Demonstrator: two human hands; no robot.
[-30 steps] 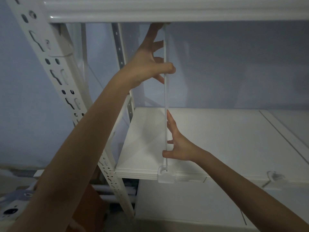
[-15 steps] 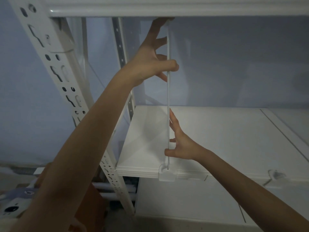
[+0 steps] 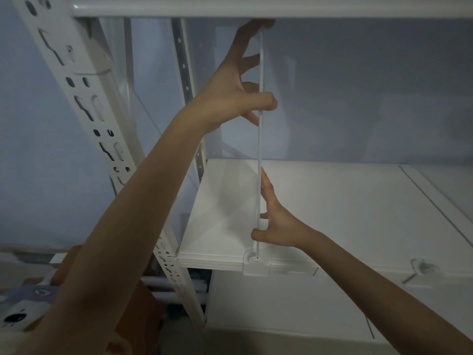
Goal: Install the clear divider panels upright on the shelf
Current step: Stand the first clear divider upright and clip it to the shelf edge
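Divider panel (image 3: pixel 259 149) upright (edge-on), pinched by left hand (image 3: pixel 230 90), right hand (image 3: pixel 279 224) seemingly too.

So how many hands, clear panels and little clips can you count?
Hands: 2, the left hand and the right hand
Clear panels being held: 1
Clips on the shelf edge: 2, one under the panel, one farther right
Total: 5

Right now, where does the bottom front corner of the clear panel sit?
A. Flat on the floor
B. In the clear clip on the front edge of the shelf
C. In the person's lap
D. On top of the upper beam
B: the clear divider panel stands upright and its lower end enters the clear clip on the shelf front edge.
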